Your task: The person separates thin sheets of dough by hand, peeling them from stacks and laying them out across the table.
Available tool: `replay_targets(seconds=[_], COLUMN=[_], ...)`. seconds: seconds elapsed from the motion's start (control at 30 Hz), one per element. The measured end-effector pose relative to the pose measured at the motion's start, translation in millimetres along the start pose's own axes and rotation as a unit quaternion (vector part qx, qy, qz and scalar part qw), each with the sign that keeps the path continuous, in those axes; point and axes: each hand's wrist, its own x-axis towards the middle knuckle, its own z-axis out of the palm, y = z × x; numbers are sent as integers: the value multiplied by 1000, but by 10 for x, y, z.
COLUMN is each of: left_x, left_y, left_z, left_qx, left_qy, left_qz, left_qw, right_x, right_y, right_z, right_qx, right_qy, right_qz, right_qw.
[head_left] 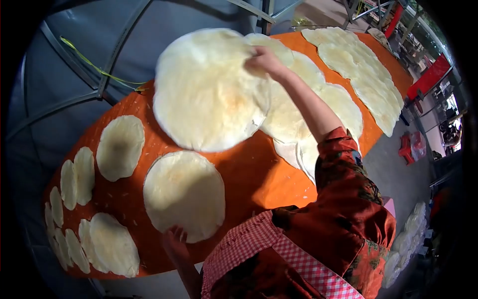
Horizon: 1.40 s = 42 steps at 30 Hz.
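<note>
A large round flatbread point(204, 92) is raised above the table, its right edge pinched in my right hand point(264, 62). Below it, another round flatbread point(184, 184) lies flat, partly in shadow. My left hand point(175, 244) is at the lower edge of that flatbread, fingers apart and seeming to touch its rim. Overlapping flatbreads point(338, 107) lie under and beyond my right forearm; the raised one hides part of them.
The orange tabletop point(244, 174) carries a single flatbread point(120, 148) and several overlapping ones point(113, 244) at left. More flatbreads point(361, 70) cover its far right end. A metal frame point(122, 45) stands behind. A red stool point(406, 149) and bagged rounds point(408, 239) are on the floor at right.
</note>
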Motion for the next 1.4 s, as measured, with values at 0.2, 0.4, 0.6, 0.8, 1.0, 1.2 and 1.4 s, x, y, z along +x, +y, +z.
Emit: replay_targets(seconds=[0.2,0.4,0.6,0.8,1.0,1.2,1.4], left_x=[-700,-1168,-748,-195,67,416,533], left_y=[-367,-216,-159,-59,445,860,1010], left_z=[-173,80,-111,-539,-1105,-1372,-1046], left_qx=[116,75,59,20,11,-50,-348], left_qy=[47,203,79,-22,-120,-279,-408], left_qz=[9,-58,-26,-78,-66,-49,-167], left_qw=[992,975,995,997,991,958,827], right_x=[16,-2160,-2664,-2869,-2733,-2113,-3148], right_y=[2338,1733,1540,1274,904,-1379,-1984], right_z=[-811,1081,2377,2749,2886,3285,4240], right_qx=[-359,85,-38,96,-6,-255,-411], right_qy=[354,-150,-107,-35,-76,-122,-236], right_qz=[5,193,222,310,297,-28,-114], right_qw=[864,966,968,945,952,959,873])
